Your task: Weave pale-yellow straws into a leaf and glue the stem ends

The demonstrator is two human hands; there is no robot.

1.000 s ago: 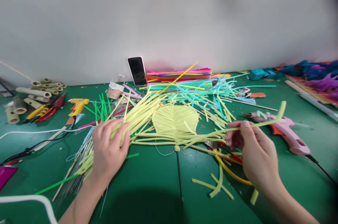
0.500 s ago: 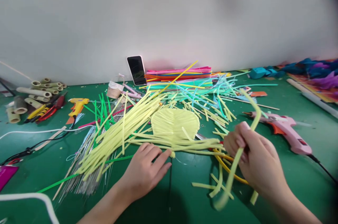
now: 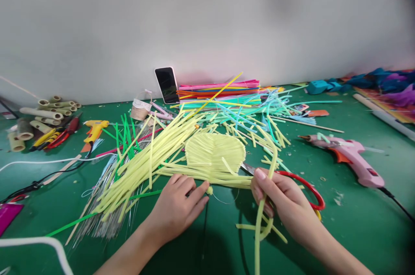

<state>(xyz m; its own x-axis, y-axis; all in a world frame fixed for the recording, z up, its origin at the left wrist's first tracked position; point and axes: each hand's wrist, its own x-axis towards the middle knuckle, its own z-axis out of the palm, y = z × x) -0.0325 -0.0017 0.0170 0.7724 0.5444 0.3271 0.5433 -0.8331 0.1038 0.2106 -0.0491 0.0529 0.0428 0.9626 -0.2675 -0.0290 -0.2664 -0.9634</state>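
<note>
My left hand (image 3: 181,203) rests at the near edge of a sideways bundle of pale yellow-green pipe cleaners (image 3: 227,178), fingers stretched out and somewhat apart. Beside its index fingertip sits a small yellow-green ball (image 3: 209,190), with a thin dark wire running down from there. My right hand (image 3: 282,195) is closed on one long, bent pipe cleaner (image 3: 259,227), pinched by thumb and fingers at the bundle's right end. Just beyond the bundle lies a leaf shape (image 3: 214,151) made of the same fuzzy stems. Scissors with red handles (image 3: 313,190) lie partly under my right hand.
Loose yellow-green pipe cleaners (image 3: 145,162) are heaped left over thin wires (image 3: 103,219). A pink glue gun (image 3: 353,154) lies right, a yellow one (image 3: 96,130) left. Coloured bundles (image 3: 220,89) and a phone (image 3: 166,84) are at the wall; bamboo pieces (image 3: 42,115) lie far left.
My right hand has moved left and slightly down to the bundle's right end, carrying the long pipe cleaner. The red scissor handles now show. My left hand stays nearly in place.
</note>
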